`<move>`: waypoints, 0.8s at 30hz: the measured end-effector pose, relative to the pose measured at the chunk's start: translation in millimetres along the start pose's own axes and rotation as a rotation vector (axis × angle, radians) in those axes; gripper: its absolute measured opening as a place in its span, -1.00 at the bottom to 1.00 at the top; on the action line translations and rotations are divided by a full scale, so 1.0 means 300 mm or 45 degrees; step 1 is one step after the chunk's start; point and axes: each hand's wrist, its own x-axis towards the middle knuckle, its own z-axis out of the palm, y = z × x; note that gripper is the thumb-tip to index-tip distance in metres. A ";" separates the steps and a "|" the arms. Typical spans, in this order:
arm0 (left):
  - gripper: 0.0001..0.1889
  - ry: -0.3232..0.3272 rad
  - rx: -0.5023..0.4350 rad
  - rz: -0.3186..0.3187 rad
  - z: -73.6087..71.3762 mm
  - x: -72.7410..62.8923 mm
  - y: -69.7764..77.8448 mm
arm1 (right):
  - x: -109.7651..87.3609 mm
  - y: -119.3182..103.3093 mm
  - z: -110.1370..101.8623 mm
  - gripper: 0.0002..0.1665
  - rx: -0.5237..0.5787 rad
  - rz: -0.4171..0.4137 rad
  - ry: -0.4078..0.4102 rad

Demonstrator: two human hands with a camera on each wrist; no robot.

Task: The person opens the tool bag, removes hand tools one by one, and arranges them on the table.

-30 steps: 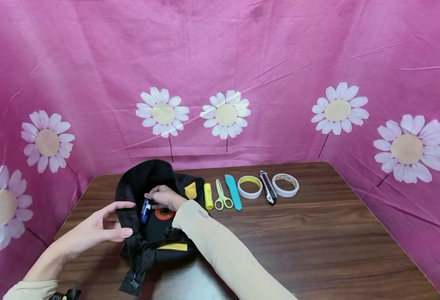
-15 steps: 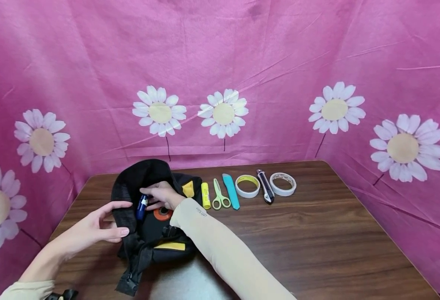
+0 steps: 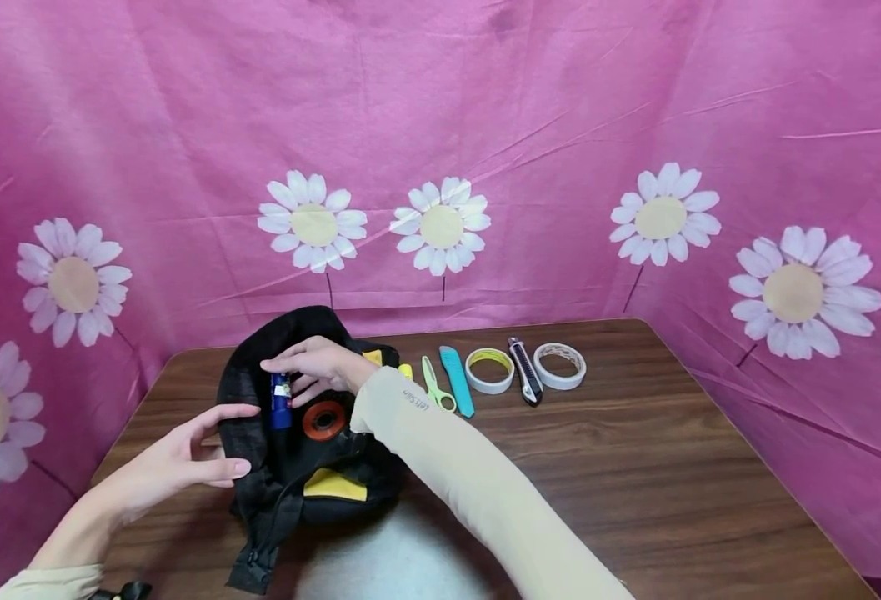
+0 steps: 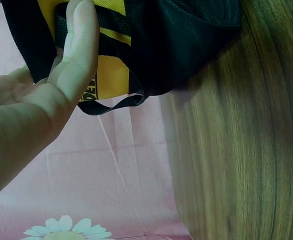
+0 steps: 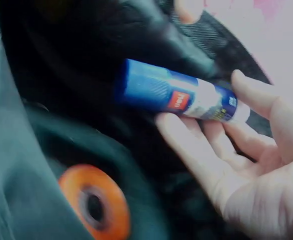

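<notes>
A black tool bag [image 3: 241, 379] with yellow patches stands open on the left of the table. Its left rim is held by my left hand [image 3: 166, 467], the thumb and forefinger apart along the edge. In the left wrist view that hand's fingers [image 4: 84, 45] lie against the bag's yellow and black outside. Inside the mouth, my right hand [image 3: 322, 367] pinches a blue glue stick [image 5: 156, 90] near its pale end, thumb on one side and fingers on the other. The stick is upright in the head view. Below it lies an orange ring-shaped roll [image 5: 115, 205].
Right of the bag, a row lies on the brown table [image 3: 635, 467]: a partly hidden yellow tube [image 3: 406, 371], green scissors [image 3: 431, 383], a teal sheath-like piece [image 3: 456, 382], white tape rolls [image 3: 490, 387] and a utility knife [image 3: 526, 372]. A pink flowered cloth [image 3: 560, 100] hangs behind.
My right hand has lifted the glue stick slightly and turned it more upright. The bag's opening has shifted a little, showing more of the orange roll. My left hand keeps its hold.
</notes>
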 end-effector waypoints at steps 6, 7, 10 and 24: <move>-0.40 -0.018 0.005 -0.033 -0.001 -0.003 -0.004 | -0.079 -0.068 -0.063 -0.56 -0.155 0.045 -0.124; -0.41 -0.016 0.008 -0.042 -0.003 -0.003 -0.006 | -0.091 -0.075 -0.073 -0.54 -0.163 0.049 -0.138; -0.41 -0.005 0.031 -0.054 -0.006 0.001 -0.008 | -0.124 -0.094 -0.096 -0.51 -0.177 0.044 -0.177; -0.42 -0.017 0.032 -0.077 -0.005 0.006 -0.010 | -0.302 -0.171 -0.259 -0.46 -0.219 -0.047 -0.237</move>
